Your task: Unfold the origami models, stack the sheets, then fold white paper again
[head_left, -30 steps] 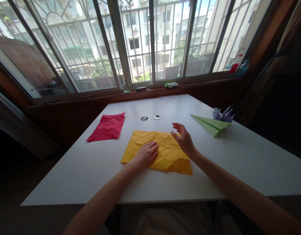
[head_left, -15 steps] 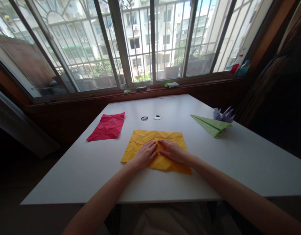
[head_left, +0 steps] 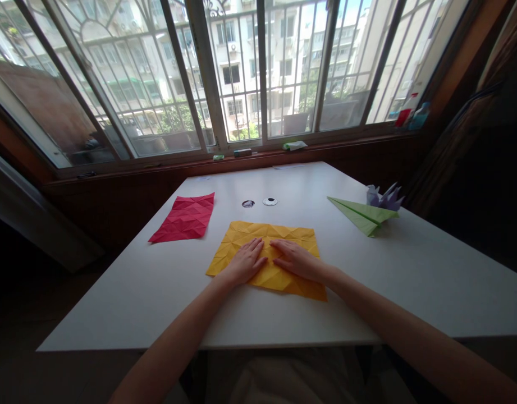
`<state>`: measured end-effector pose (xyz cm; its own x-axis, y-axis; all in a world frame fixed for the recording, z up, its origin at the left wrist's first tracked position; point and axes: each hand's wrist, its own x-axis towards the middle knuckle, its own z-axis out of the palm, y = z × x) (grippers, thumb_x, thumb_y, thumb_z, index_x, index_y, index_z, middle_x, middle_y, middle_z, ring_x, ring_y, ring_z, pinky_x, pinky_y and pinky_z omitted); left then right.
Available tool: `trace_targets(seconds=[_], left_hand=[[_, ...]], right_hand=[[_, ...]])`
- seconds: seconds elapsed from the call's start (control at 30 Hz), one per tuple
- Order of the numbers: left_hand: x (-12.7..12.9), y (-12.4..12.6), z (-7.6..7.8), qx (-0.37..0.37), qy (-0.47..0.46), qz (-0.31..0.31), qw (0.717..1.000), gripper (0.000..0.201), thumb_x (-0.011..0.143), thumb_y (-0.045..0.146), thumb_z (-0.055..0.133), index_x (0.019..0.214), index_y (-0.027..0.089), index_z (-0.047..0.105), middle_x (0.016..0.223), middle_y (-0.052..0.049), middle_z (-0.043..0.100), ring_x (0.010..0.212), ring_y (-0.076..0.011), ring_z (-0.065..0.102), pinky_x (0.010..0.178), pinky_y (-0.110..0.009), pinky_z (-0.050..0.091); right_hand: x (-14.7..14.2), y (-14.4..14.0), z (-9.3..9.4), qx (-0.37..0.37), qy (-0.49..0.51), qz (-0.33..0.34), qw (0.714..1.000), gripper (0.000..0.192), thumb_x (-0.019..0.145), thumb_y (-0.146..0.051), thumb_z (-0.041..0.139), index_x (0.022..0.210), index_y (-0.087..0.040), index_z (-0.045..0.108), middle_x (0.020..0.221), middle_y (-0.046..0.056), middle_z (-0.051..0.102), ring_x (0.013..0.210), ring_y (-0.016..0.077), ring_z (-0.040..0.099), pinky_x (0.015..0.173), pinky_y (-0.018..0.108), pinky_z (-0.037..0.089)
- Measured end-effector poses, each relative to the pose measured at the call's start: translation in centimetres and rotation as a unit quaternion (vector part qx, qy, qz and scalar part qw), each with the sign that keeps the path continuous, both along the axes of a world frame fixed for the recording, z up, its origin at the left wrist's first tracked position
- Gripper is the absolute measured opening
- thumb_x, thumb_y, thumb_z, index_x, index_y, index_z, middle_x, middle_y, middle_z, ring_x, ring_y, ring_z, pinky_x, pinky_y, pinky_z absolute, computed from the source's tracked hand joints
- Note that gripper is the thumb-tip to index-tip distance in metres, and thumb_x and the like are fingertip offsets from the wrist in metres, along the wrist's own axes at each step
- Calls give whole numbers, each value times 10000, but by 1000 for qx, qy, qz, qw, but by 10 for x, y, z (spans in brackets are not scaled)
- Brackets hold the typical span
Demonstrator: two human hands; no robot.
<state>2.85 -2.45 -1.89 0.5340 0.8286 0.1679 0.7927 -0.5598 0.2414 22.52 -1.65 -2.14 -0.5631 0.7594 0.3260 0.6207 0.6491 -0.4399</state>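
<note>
A creased sheet of yellow origami paper (head_left: 292, 284) lies unfolded on the white table (head_left: 127, 297) in front of me. My left hand (head_left: 246, 262) rests flat on its left-centre part, fingers stretched out. Palm down, my right hand (head_left: 298, 260) lies on the right-centre part with its fingers extended too. A narrow strip of yellow shows between the two hands. Fold lines cross the whole sheet, and its edges are slightly wavy. The paper directly under both palms is hidden.
Creased red paper (head_left: 186, 217) lies at the left. At the right are a green paper plane (head_left: 363, 215) and a purple folded paper piece (head_left: 385, 197). Two small round discs, one dark (head_left: 248, 204) and one white with a black spot (head_left: 270, 201), lie beyond the yellow sheet.
My left hand has slid slightly left and away from the right hand, widening the gap between them. The yellow sheet has shifted and turned a little. The right hand has barely moved.
</note>
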Motion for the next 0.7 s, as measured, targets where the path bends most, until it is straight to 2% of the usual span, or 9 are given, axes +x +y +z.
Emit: trace_targets(seconds=[0.4,0.7], left_hand=[[-7,10,0,-14,21,57,998,530,884,428,317,1328,140,337,1421,-117,283,1321,-231,231,1064,-429,240],[-16,20,-6,-7,22,83,996,538,881,441,309,1323,136,343,1412,-128,299,1318,-244,236,1061,-440,232]], right_hand=[[0,0,2,-7,-6,8,1000,421,787,-293,500,1195,-187,499,1220,120,547,1151,249,485,972,436,374],[1,-1,4,-3,-21,7,1000,418,794,-298,494,1196,-187,503,1225,119,544,1159,253,478,976,431,370]])
